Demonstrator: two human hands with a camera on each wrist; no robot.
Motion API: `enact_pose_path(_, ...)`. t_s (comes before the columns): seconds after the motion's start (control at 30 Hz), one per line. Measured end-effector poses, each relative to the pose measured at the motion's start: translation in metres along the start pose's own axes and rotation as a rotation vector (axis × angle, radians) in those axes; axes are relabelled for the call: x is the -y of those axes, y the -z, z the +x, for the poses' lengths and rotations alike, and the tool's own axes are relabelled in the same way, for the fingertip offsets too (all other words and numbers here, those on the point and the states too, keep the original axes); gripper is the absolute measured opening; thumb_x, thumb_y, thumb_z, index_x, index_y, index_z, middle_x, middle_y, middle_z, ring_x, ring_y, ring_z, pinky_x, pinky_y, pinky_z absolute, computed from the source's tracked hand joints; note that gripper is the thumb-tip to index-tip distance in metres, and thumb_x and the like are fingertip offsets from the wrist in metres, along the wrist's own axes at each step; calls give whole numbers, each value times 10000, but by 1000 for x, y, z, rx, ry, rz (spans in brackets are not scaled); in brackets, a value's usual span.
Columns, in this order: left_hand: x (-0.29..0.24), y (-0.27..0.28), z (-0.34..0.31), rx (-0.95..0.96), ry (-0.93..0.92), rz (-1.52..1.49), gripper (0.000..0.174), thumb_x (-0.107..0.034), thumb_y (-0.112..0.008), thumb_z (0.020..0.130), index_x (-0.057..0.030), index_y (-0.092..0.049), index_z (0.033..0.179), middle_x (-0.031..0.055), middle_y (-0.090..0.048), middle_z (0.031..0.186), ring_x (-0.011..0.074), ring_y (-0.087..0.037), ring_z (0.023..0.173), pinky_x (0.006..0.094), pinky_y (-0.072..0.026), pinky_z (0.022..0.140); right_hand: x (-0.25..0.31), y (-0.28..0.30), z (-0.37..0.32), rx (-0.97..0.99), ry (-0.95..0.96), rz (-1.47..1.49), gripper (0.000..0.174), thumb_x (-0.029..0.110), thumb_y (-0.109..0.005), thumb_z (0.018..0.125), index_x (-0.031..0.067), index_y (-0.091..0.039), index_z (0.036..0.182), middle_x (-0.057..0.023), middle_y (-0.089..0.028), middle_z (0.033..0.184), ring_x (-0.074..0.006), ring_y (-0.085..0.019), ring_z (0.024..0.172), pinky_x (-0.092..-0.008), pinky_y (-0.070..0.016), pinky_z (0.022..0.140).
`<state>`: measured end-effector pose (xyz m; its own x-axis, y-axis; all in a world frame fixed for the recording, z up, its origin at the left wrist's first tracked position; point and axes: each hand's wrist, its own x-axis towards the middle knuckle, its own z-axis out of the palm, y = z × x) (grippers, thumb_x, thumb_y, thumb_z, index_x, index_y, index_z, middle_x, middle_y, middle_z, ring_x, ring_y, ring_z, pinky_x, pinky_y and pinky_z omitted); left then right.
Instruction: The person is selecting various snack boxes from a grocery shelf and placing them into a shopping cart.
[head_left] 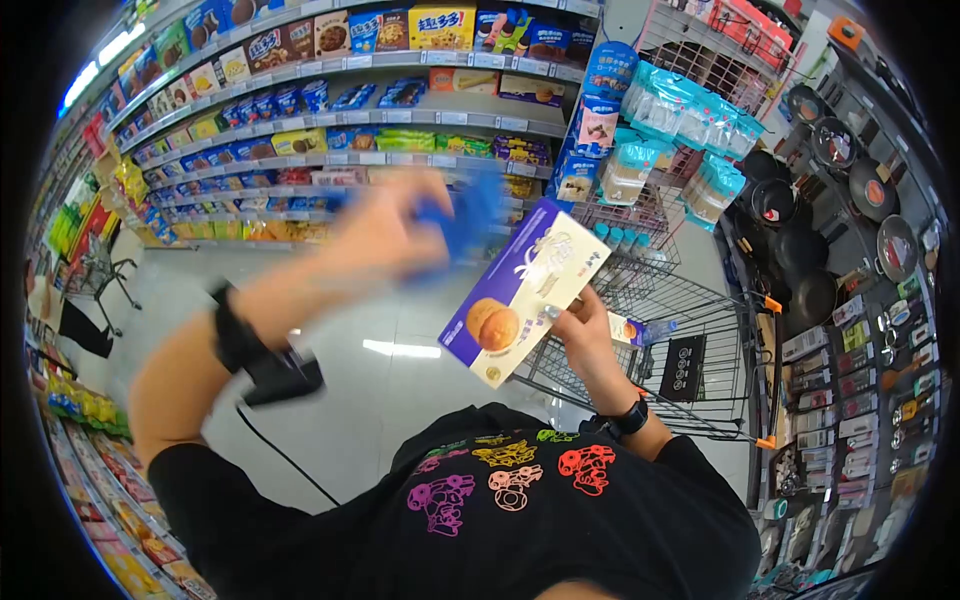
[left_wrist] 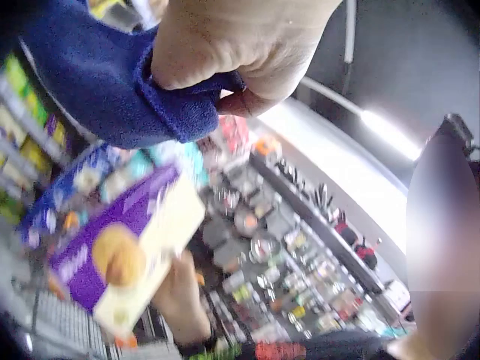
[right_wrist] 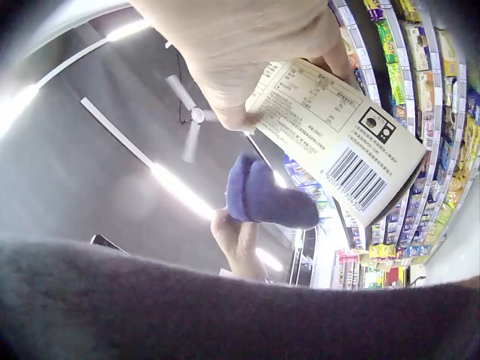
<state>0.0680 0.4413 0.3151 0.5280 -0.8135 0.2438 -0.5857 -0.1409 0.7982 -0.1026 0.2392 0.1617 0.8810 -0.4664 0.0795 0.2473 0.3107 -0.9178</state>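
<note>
My left hand [head_left: 385,235], raised and blurred in the head view, grips a blue cloth [head_left: 465,215]; in the left wrist view the cloth [left_wrist: 112,82] is bunched under the fingers of that hand [left_wrist: 232,52]. The right hand [head_left: 588,340] holds a purple and cream box [head_left: 525,290] by its lower right edge, thumb on the front, where round baked goods are pictured. The box's printed side, with a barcode, faces the right wrist camera [right_wrist: 337,139]. In the head view the cloth is just left of the box, a small gap between them.
A wire shopping cart [head_left: 700,400] stands at the right, with another cream and purple box [head_left: 627,330] in it. Shelves of packaged snacks [head_left: 330,140] curve across the front and left. Hanging bags [head_left: 660,110] and pans [head_left: 800,250] are at the right.
</note>
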Motion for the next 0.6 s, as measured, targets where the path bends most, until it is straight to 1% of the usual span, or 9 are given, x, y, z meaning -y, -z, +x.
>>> enact_pose_path(0.03,15,-31,-15,219,17,-179,294,-50,-635,626,-107,-500,881,15,-491,838,103,-500,689,251,-431,552,0,-1,1,27,-35,-26,501,-13,-612,748,-30,-393,1198,-133,-572,1091,-193,-575,981,-318,-484,821)
enact_pose_path(0.07,30,-60,-31,336,95,-376,270,-59,-630,639,-101,-495,869,9,-490,832,99,-497,720,248,-434,565,-1,-1,0,45,-25,-69,497,-12,-614,748,-29,-395,1195,-131,-571,1090,-188,-574,978,-314,-482,821)
enact_pose_path(0.13,42,-88,-49,424,77,-406,231,-47,-605,655,-76,-493,855,28,-498,829,115,-495,769,266,-433,679,-9,-2,-4,80,3,-153,491,-9,-619,749,-29,-399,1188,-128,-570,1089,-177,-572,972,-306,-477,821)
enact_pose_path(0.2,32,-84,-42,324,-258,-50,177,3,-569,679,-51,-484,825,96,-495,825,258,-520,779,322,-437,682,-22,6,-7,133,-48,-221,410,0,-625,748,-28,-433,1108,-124,-585,1030,-169,-581,930,-299,-477,798)
enact_pose_path(0.27,41,-87,-39,224,-398,76,163,15,-575,675,-47,-480,792,105,-487,828,281,-511,801,344,-436,680,-31,10,-10,98,-107,-232,377,32,-621,767,-23,-443,1095,-106,-601,959,-150,-592,858,-277,-486,737)
enact_pose_path(0.37,51,-103,-47,230,-415,-8,153,14,-579,681,-43,-503,801,104,-486,831,273,-507,805,346,-440,689,-20,5,-10,28,-269,-152,352,65,-610,789,-21,-454,1093,-90,-608,899,-126,-590,779,-252,-481,662)
enact_pose_path(0.47,59,-116,-48,151,-654,184,141,-10,-570,710,-38,-541,845,99,-493,839,264,-510,803,342,-452,710,-23,1,-6,63,-283,-191,325,80,-600,803,-16,-466,1083,-82,-608,880,-109,-578,718,-237,-460,593)
enact_pose_path(0.5,60,-116,-52,181,-682,305,190,-41,-557,734,-23,-566,923,90,-519,893,254,-524,848,324,-464,741,-25,2,-4,80,-301,-183,316,104,-606,803,-6,-475,1067,-79,-608,860,-108,-574,696,-227,-443,563)
enact_pose_path(0.6,66,-123,-58,97,-795,381,258,-60,-619,692,-24,-583,945,91,-540,931,256,-540,862,315,-467,761,-40,4,-2,-13,-340,-129,299,139,-606,808,4,-481,1045,-72,-604,835,-102,-565,666,-222,-431,543)
